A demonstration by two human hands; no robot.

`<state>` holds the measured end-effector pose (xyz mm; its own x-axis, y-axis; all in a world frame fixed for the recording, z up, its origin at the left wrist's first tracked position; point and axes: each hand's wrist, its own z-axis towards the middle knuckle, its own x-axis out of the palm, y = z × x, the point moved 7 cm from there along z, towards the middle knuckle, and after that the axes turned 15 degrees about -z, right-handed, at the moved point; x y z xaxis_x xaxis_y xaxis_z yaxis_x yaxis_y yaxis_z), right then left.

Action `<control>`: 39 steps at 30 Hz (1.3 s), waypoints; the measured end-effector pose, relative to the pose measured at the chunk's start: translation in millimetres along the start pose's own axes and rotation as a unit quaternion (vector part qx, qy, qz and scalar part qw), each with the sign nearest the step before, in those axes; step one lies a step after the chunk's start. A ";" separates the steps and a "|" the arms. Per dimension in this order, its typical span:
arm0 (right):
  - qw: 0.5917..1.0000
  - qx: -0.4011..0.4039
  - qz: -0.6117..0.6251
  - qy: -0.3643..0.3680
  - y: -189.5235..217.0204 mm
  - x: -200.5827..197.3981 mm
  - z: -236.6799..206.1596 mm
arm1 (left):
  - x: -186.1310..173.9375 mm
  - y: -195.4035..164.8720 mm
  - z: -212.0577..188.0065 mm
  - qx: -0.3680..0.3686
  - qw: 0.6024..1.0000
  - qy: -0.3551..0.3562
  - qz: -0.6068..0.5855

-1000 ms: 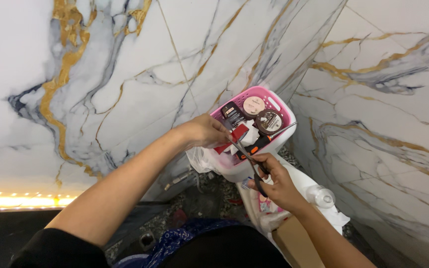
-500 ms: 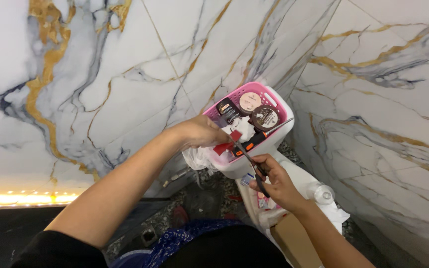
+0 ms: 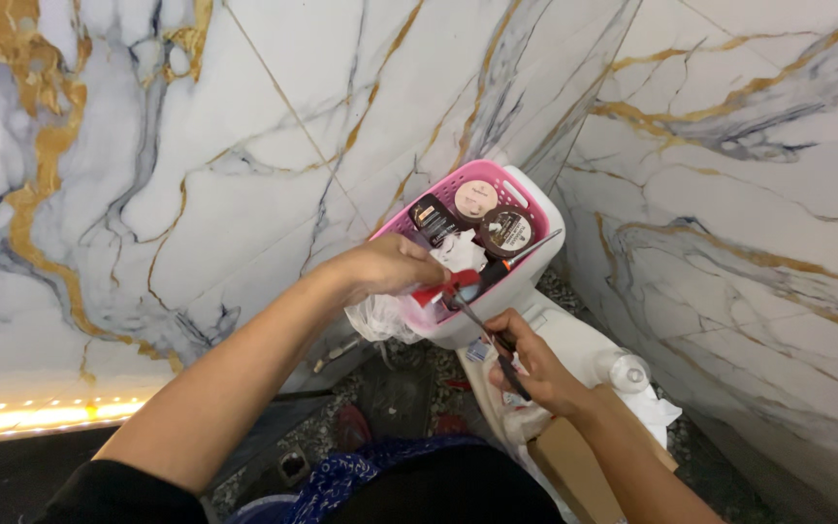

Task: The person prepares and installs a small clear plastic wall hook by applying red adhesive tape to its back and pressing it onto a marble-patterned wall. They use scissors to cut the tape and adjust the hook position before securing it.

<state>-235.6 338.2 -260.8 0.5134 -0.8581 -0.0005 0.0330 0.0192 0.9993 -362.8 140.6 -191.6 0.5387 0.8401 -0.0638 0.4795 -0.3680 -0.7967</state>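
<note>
Centre frame, pink basket (image 3: 526, 199): black packet (image 3: 434, 220), round peach tin (image 3: 475, 198), round dark tin (image 3: 506, 231). Brown carton (image 3: 574, 461) lower right.

Bright, even light falls on the marble wall panels (image 3: 244, 146), which show a soft sheen but no hard glare. A strip of small warm lights (image 3: 41, 419) glows overexposed at the lower left, above a nearly black band. Shadows under the pink basket (image 3: 497, 184) are dim and murky. Straight seams bend slightly towards the edges, perhaps from a wide lens. Focus is fairly sharp throughout.

Marble walls (image 3: 729, 194) hem the basket (image 3: 526, 194) (corner).
</note>
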 end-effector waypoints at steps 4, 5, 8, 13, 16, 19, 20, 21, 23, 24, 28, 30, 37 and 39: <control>0.991 0.058 0.112 0.044 -9.3 9.9 -3.6 | -13.8 -12.6 -1.2 0.033 0.999 0.033 -0.011; 0.991 0.059 0.111 0.046 -8.2 12.5 -2.9 | -16.6 -12.2 -1.0 0.025 0.999 0.024 0.002; 0.985 0.001 0.165 0.051 5.8 19.4 6.3 | -19.4 -9.7 -1.1 0.005 1.000 0.009 0.028; 0.973 0.038 0.220 0.061 10.7 26.1 21.0 | -19.0 -6.1 -2.1 0.009 1.000 0.003 0.029; 0.978 0.045 0.198 0.046 10.6 25.3 26.0 | -21.8 -2.7 -0.3 0.004 0.999 -0.018 0.040; 0.983 0.045 0.178 0.028 8.2 23.1 31.3 | -21.1 -1.7 3.4 -0.004 1.000 -0.004 -0.005; 0.984 0.045 0.171 0.023 7.2 21.8 33.0 | -20.8 -3.3 4.4 0.001 1.000 -0.002 -0.005; 0.984 0.042 0.169 0.021 6.6 20.4 34.4 | -19.7 -4.9 5.3 0.006 1.000 0.000 -0.005; 0.986 0.035 0.165 0.017 5.8 17.2 37.6 | -17.9 -5.9 5.0 0.001 1.000 -0.005 -0.002; 0.985 0.037 0.167 0.017 4.7 16.2 39.0 | -17.7 -6.1 4.7 -0.008 1.000 -0.012 0.000; 0.986 0.062 0.155 0.009 -1.9 11.4 43.5 | -13.1 -9.5 4.0 -0.012 1.000 -0.002 0.012; 0.987 0.071 0.147 0.007 -4.8 9.3 44.5 | -14.8 -8.9 5.7 -0.023 1.000 -0.005 0.017; 0.991 0.070 0.114 0.000 -14.8 -0.4 49.8 | -17.4 -8.8 17.5 -0.002 1.000 0.023 -0.011; 0.991 0.072 0.111 -0.005 -18.3 -3.1 52.5 | -17.9 -11.3 19.9 0.008 0.999 0.028 -0.012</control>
<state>-282.8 313.5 -277.0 0.4867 -0.8457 0.2189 -0.2022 0.1347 0.9700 -391.6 137.7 -193.4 0.5662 0.8242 -0.0108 0.4811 -0.3410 -0.8076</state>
